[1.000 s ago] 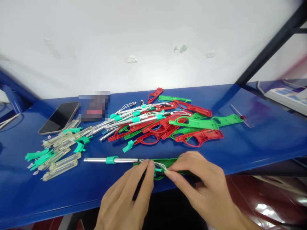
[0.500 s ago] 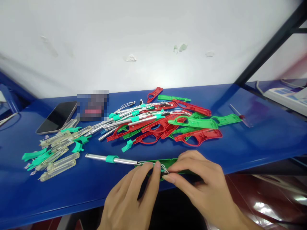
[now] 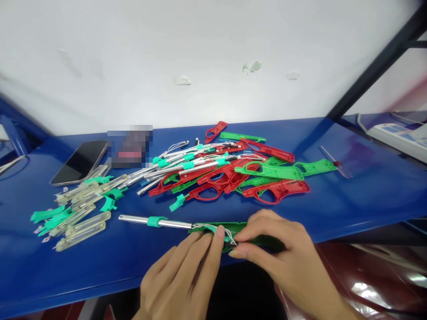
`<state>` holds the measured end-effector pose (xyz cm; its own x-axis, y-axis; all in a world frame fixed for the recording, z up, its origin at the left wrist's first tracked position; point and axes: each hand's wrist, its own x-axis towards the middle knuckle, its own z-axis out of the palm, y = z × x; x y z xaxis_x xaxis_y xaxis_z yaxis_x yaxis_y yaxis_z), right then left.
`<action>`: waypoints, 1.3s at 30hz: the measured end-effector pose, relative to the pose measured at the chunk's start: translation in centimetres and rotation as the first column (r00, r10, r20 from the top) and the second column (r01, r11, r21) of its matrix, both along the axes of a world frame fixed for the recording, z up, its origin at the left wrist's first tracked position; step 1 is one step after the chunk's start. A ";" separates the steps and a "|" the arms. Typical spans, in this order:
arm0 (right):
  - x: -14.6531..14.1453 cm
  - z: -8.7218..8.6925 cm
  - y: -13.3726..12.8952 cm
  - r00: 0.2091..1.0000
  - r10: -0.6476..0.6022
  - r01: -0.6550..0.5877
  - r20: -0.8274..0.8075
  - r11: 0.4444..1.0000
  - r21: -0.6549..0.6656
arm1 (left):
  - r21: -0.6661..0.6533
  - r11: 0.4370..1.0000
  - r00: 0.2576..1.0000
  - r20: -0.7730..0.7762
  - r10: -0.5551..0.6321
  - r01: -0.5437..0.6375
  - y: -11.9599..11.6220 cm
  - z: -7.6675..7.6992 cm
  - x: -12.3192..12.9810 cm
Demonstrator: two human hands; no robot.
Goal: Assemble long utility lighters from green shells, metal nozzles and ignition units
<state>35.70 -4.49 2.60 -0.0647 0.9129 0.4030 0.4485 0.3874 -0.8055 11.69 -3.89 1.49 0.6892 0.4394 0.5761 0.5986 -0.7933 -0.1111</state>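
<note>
A dark green lighter handle half [image 3: 237, 226] lies at the blue table's front edge, under both hands. From its left end sticks a silver lighter tube [image 3: 176, 224] with a teal collar [image 3: 156, 221]. White wires [image 3: 227, 232] loop out over the shell. My left hand [image 3: 185, 271] is closed, its fingers together, holding the shell and tube end down. My right hand [image 3: 276, 249] pinches the end of the white wires between thumb and index finger. A small dark part shows at that pinch, mostly hidden. Fingers cover much of the shell's inside.
Behind are piled red handle halves [image 3: 283, 191], green handle halves [image 3: 273, 170] and wired silver tubes [image 3: 200, 167]. Clear fuel tanks [image 3: 82, 231] and teal triggers [image 3: 50, 214] lie left, near a phone [image 3: 80, 162]. A screwdriver [image 3: 330, 154] lies right; a wall stands behind.
My right fingertips have shifted slightly right and down with the wire ends, and more of the wire loop shows. My left fingers have drawn closer together on the shell.
</note>
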 end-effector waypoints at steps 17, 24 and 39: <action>0.0 0.2 -0.3 0.996 0.045 -0.044 0.073 0.999 -0.014 | -0.025 1.000 0.999 0.038 -0.002 0.003 -0.2 0.0 1.3; 0.2 -0.1 -0.3 0.993 0.048 -0.052 0.110 0.998 0.038 | -0.001 0.999 0.994 0.099 0.040 -0.041 -0.3 -0.7 1.6; 0.2 -0.3 0.0 0.991 0.053 -0.060 0.120 0.997 0.054 | -0.041 0.999 0.981 0.193 0.006 0.002 0.1 -1.4 2.4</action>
